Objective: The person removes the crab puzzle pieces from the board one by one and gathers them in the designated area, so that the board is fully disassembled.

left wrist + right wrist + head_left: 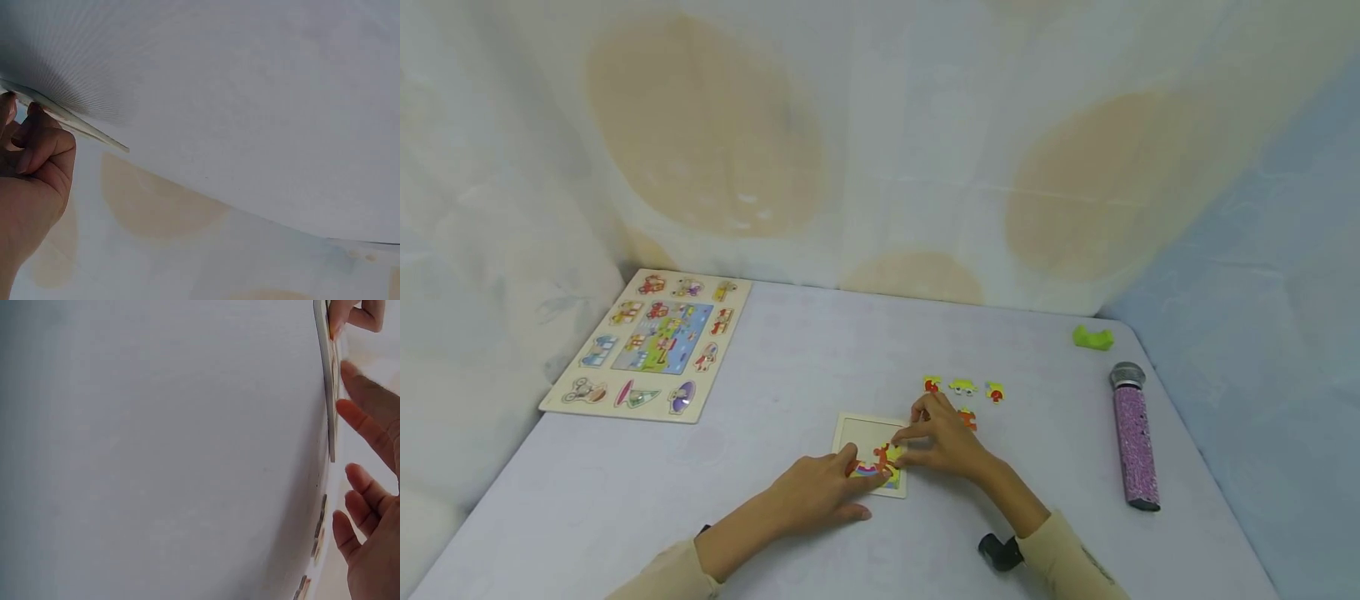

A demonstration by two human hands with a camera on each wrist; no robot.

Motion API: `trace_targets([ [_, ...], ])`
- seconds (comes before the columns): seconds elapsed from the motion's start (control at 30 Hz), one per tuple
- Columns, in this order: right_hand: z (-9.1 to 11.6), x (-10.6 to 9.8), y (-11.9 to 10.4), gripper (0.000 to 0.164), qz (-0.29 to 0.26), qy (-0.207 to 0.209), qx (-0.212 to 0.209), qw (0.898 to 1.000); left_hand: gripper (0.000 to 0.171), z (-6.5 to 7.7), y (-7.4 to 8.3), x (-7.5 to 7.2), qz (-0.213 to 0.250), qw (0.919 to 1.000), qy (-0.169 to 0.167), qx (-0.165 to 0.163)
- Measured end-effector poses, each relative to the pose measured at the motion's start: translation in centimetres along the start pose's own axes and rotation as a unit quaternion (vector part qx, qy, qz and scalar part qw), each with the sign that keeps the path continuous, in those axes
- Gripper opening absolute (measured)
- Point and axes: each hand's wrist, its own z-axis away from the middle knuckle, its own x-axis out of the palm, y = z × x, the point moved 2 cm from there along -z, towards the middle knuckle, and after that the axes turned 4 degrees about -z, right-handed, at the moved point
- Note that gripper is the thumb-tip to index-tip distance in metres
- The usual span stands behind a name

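A small square puzzle board (859, 427) with a pale wooden frame lies on the table, its lower part filled with colourful pieces. My left hand (812, 496) rests over its lower left, fingertips touching the pieces and the rainbow picture (868, 470). From the right, my right hand (951, 442) pinches a yellow-green puzzle piece (894, 452) between thumb and index finger, at the board's right side. The right wrist view shows the other fingers (359, 515) of that hand spread loosely. In the left wrist view the board (94, 129) appears edge-on under the left fingertips.
Several loose puzzle pieces (962, 387) lie beyond the right hand. A larger picture puzzle (568, 400) lies at the back left. At the right are a pink glitter microphone (1135, 442) and a green object (1093, 338). A black object (997, 552) sits by the right wrist.
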Motion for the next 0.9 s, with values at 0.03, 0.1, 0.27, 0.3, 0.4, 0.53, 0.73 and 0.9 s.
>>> trace_targets([
  [0.03, 0.2, 0.0, 0.0, 0.027, 0.002, 0.003, 0.002, 1.0, 0.049, -0.1, -0.1, -0.1, 0.007, 1.0, 0.0, 0.001],
  [0.1, 0.7, -0.1, 0.0, 0.029, 0.005, 0.009, 0.012, 1.0, 0.047, -0.4, -0.2, -0.4, 0.025, 0.9997, 0.004, 0.0],
  [0.27, 1.6, 0.0, -0.7, 0.036, 0.009, 0.022, 0.04, 0.999, 0.04, -1.7, -1.2, -1.2, 0.074, 0.9955, 0.045, -0.038],
  [0.3, 1.7, 0.0, -0.8, 0.038, 0.013, 0.023, 0.045, 0.999, 0.039, -1.9, -1.5, -1.1, 0.08, 0.9943, 0.051, -0.049],
  [0.4, 2.1, 0.2, -1.2, 0.043, 0.019, 0.026, 0.05, 0.998, 0.037, -2.7, -2.4, -0.8, 0.115, 0.9885, 0.051, -0.083],
  [0.53, 2.4, 0.4, -1.3, 0.045, 0.013, 0.03, 0.05, 0.998, 0.033, -3.5, -3.5, -0.2, 0.179, 0.977, 0.034, -0.11],
  [0.73, 2.7, 0.6, -1.1, 0.052, 0.001, 0.043, 0.06, 0.997, 0.031, -4.6, -4.4, 0.0, 0.234, 0.9664, 0.009, -0.105],
  [0.9, 2.9, 0.9, -0.8, 0.058, 0.008, 0.045, 0.065, 0.997, 0.03, -5.1, -4.8, 0.5, 0.248, 0.9629, -0.001, -0.106],
])
